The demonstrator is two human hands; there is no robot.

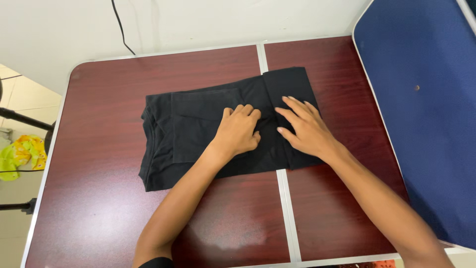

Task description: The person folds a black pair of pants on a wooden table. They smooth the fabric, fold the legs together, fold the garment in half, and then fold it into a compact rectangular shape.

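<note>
A black garment (193,124), folded into a rough rectangle, lies flat in the middle of a dark red-brown table (104,208). My left hand (239,130) rests on the cloth near its centre with the fingers curled under, knuckles pressing down. My right hand (306,128) lies just to the right of it, palm down and fingers spread flat on the garment's right part. Neither hand holds anything.
A metal strip (283,198) splits the tabletop down the middle. A blue padded panel (426,109) stands against the table's right edge. A black cable (121,27) hangs on the white wall behind. A yellow-green cloth (20,154) and a tripod leg (25,119) are on the floor at the left.
</note>
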